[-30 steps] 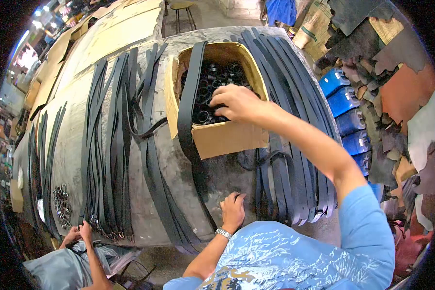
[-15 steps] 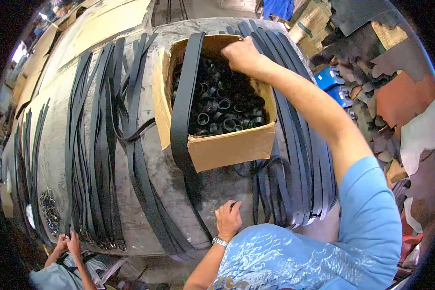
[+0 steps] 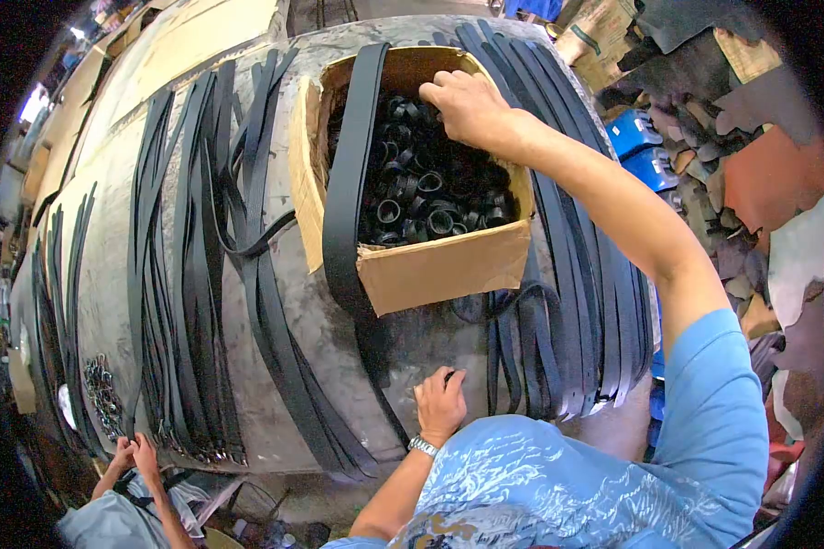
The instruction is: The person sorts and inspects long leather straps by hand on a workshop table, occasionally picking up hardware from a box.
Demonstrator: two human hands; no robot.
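Observation:
My right hand (image 3: 471, 108) is above the far right part of an open cardboard box (image 3: 449, 273), its fingers curled. Whatever those fingers hold, if anything, is hidden. Inside the box lies a heap of small black loops (image 3: 428, 183). A wide black strap (image 3: 353, 156) hangs over the box's left side and down its front. At the near side of the table, my left hand (image 3: 439, 405) has its fingers pinched on a small black piece, probably a loop, too small to make out fully.
Bundles of black straps (image 3: 270, 311) cross the grey table (image 3: 412, 352) on both sides of the box. A co-worker's hands (image 3: 135, 450) are at the lower left, near a pile of metal buckles (image 3: 103, 395). Blue containers (image 3: 634, 133) and leather scraps (image 3: 767, 178) lie to the right.
My right hand has come back a little from the box's far rim, fingers still curled. My left hand stays near the table edge with the small black piece. The view has shifted slightly.

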